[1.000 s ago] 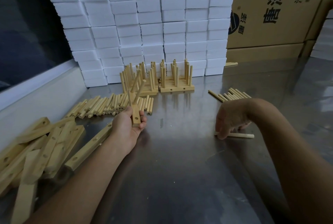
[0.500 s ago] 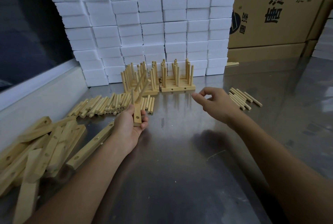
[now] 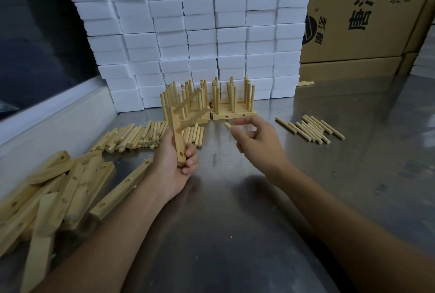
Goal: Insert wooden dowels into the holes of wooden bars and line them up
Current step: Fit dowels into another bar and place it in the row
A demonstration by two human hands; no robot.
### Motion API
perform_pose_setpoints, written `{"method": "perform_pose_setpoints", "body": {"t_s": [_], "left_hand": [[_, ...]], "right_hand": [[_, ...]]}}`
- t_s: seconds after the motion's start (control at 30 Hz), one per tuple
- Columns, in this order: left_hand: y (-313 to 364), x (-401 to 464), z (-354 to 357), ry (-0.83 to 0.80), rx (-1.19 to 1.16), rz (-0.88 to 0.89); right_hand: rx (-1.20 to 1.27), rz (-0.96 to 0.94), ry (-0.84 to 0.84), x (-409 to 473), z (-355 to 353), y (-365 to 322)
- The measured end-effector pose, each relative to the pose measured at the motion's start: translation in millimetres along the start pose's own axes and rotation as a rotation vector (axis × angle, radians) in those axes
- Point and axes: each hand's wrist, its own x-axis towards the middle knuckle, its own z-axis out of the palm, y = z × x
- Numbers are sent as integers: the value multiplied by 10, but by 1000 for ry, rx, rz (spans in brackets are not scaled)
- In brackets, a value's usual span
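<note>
At the far left of the brushed-metal tabletop (image 3: 235,222) lies a loose heap of flat, pale wooden bars (image 3: 58,189) drilled with round holes. Beyond them is a row of smooth round dowels (image 3: 141,136). The left hand (image 3: 175,165) has its grip curled round the near end of a bar (image 3: 177,137), held nearly upright, two dowels angling out of it to the right. Just right, the right hand (image 3: 257,142) pinches a short dowel (image 3: 227,125) between thumb and forefinger, apart from the bar. Finished bars (image 3: 233,113) stand behind; more loose dowels (image 3: 310,129) lie at right.
</note>
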Motion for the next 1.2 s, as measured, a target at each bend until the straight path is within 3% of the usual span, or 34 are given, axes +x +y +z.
{"method": "perform_pose_setpoints", "body": {"t_s": [0.2,0.3,0.43,0.63,0.87,1.03,1.2], "left_hand": [[-37,-1,16,-14,-11,-12],[-45,-4,13,-21,8,12],[-46,-5,-4,-53,-26,10],[-69,24,-9,-63,-15,-6],[-127,60,23,-11,81,16],[-166,73,49,36,104,46],[-187,57,63,62,137,88]], "right_hand": [[262,158,-210,-111,200,-125],[245,169,-311,-141,240,-129],[185,141,-295,-149,275,-104],[-132,-125,-303,-138,197,-134],[-747,-637,-279,-178,207,-292],[-927,-621,-299,-215,279,-291],[-760,-529,-201,-226,309,-243]]}}
